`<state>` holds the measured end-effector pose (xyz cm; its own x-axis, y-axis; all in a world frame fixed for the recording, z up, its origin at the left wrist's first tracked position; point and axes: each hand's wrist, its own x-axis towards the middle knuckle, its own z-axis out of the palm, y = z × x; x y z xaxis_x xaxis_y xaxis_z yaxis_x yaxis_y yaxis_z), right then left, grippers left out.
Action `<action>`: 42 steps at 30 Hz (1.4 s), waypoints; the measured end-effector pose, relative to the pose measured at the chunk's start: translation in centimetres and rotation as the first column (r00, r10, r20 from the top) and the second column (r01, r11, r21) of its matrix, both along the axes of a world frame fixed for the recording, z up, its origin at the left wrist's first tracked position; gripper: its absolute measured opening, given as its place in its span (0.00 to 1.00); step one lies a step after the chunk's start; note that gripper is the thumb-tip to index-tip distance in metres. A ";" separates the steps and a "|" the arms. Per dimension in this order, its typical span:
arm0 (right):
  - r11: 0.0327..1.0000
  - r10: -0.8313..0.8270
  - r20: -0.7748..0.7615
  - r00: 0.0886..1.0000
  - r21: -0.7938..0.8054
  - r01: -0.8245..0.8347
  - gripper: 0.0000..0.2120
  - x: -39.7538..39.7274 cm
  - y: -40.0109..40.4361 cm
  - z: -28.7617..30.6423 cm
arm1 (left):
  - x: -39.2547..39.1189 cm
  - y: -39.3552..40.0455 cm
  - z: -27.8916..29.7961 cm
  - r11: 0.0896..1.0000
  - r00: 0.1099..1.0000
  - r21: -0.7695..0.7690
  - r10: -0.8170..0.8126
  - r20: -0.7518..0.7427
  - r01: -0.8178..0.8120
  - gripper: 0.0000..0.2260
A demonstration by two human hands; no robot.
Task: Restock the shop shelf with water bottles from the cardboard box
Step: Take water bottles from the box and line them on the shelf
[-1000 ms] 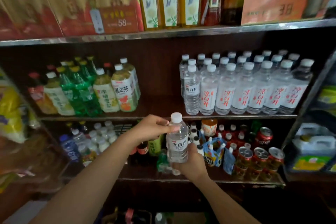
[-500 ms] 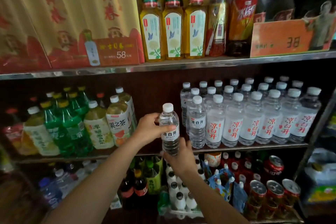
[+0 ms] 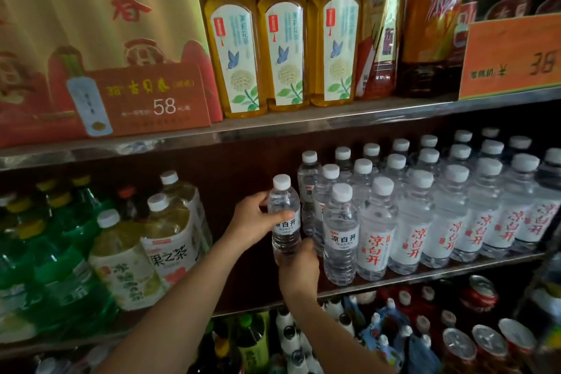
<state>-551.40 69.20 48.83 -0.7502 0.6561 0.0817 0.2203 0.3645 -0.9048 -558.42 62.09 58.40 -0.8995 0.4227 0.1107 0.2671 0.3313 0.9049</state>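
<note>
A clear water bottle [image 3: 284, 215] with a white cap and a white label stands upright just above the middle shelf [image 3: 425, 275]. My left hand [image 3: 253, 223] grips its upper body from the left. My right hand [image 3: 299, 267] holds its base from below. The bottle is right beside the left end of several rows of water bottles [image 3: 425, 209] on that shelf, close to the front one [image 3: 340, 237]. The cardboard box is out of view.
Green soda and tea bottles [image 3: 127, 252] fill the left of the middle shelf, with a gap between them and the water. Above, yellow tea bottles [image 3: 282, 33], a red gift box [image 3: 91, 39] and an orange price sign [image 3: 510, 58]. Below, cans [image 3: 485, 340] and small bottles.
Both hands have lifted the water bottle from below the middle shelf up to shelf level, next to the left end of the water rows. The view has tilted upward.
</note>
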 end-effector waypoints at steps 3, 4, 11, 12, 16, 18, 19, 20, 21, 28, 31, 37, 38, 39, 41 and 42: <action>1.000 0.017 -0.014 1.000 0.007 -0.017 0.14 -1.6 0.5 0.0 | -1.9 0.7 -0.1 1.000 1.000 -0.022 0.006 -0.019 -0.006 0.22; 1.000 0.029 -0.014 0.999 0.010 -0.029 0.13 -2.1 0.7 0.1 | -2.4 0.8 -0.1 1.000 1.000 -0.021 0.010 -0.025 -0.010 0.23; 0.998 0.021 0.041 0.999 -0.065 -0.018 0.17 -4.4 0.8 0.4 | -4.3 2.2 0.1 1.000 0.999 -0.025 0.005 -0.048 -0.006 0.25; 0.997 0.019 0.047 0.999 -0.069 -0.016 0.18 -4.6 0.9 0.5 | -4.6 2.3 0.1 1.000 0.999 -0.024 0.006 -0.045 -0.008 0.25; 0.999 0.014 0.090 0.996 -0.052 -0.009 0.22 -5.9 1.6 0.8 | -5.4 3.1 -0.3 0.999 0.998 -0.020 0.040 -0.054 -0.042 0.25; 0.998 0.014 0.119 0.993 -0.056 -0.007 0.23 -6.3 1.7 1.0 | -5.7 3.4 -0.3 0.998 0.996 -0.020 0.055 -0.073 -0.057 0.25; 0.998 0.015 0.127 0.992 -0.062 -0.007 0.23 -6.4 1.7 1.1 | -5.7 3.6 -0.2 0.998 0.996 -0.020 0.059 -0.071 -0.061 0.25; 0.998 0.016 0.129 0.992 -0.067 -0.007 0.23 -6.4 1.7 1.1 | -5.8 3.7 -0.2 0.998 0.996 -0.016 0.063 -0.061 -0.064 0.26; 0.997 0.017 0.132 0.991 -0.071 -0.008 0.23 -6.4 1.6 1.2 | -5.8 3.7 -0.1 0.998 0.996 -0.011 0.067 -0.051 -0.068 0.26; 0.982 0.175 0.111 0.978 -0.084 -0.167 0.25 -5.4 0.9 0.8 | -5.1 3.3 -0.6 0.997 0.997 0.027 0.072 -0.024 -0.072 0.27; 0.955 0.287 0.126 0.950 -0.113 -0.274 0.28 -4.1 0.7 1.0 | -4.8 3.1 -0.5 0.997 0.997 -0.006 0.074 -0.003 -0.074 0.28; 0.934 0.357 0.179 0.917 -0.066 -0.351 0.27 -1.0 1.7 1.3 | -2.5 2.4 0.7 0.996 0.997 -0.073 0.056 0.051 -0.052 0.34; 0.932 0.361 0.190 0.913 -0.045 -0.359 0.28 -0.5 2.0 1.4 | -1.9 2.1 0.9 0.995 0.995 -0.077 0.073 0.063 -0.068 0.37; 0.932 0.362 0.200 0.910 -0.038 -0.362 0.28 0.1 2.3 1.6 | -1.2 1.8 1.0 0.993 0.993 -0.084 0.091 0.071 -0.085 0.38; 0.932 0.359 0.208 0.910 -0.032 -0.360 0.27 1.3 2.7 1.8 | 0.4 0.9 1.1 0.988 0.991 -0.111 0.119 0.067 -0.112 0.36; 0.932 0.359 0.206 0.910 -0.025 -0.362 0.26 2.0 2.9 1.8 | 1.3 0.3 0.9 0.983 0.990 -0.132 0.131 0.048 -0.124 0.33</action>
